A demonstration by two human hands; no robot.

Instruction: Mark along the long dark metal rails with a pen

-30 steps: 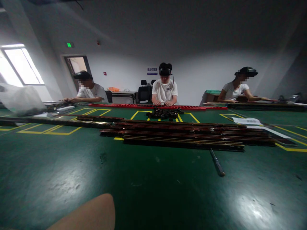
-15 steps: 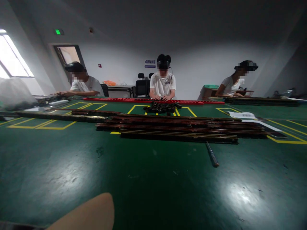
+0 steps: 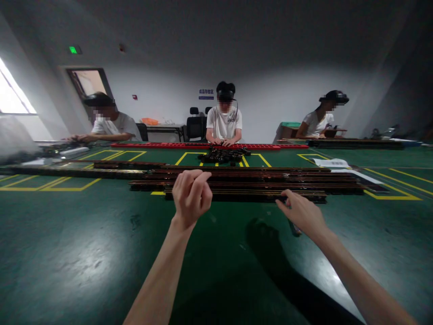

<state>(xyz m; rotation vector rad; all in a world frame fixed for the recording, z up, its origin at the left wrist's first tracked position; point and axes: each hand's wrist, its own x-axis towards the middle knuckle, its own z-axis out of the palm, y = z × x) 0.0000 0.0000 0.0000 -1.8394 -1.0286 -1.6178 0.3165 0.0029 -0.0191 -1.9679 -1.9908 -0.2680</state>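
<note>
My left hand (image 3: 192,198) is raised in front of the long dark strips (image 3: 250,183), its fingers curled in and nothing visible in them. My right hand (image 3: 302,211) reaches to the front edge of the strips, thumb and bent fingers apart, with nothing seen in its grasp. Beneath it on the green table lies a screwdriver (image 3: 296,230), its shaft mostly covered by the hand. The strips are narrow, black with coppery edges, and lie side by side across the table. Whether either hand touches them I cannot tell.
Across the table (image 3: 111,243), a co-worker (image 3: 224,122) handles small parts behind a heap of black pieces (image 3: 223,155) and a long red rack (image 3: 264,146). Two other people sit at the left and right. Paper sheets (image 3: 331,163) lie to the right of the strips.
Both my hands have come into view and reached forward, where before only part of an arm showed at bottom left. My right hand now covers part of the screwdriver. The view has shifted slightly.
</note>
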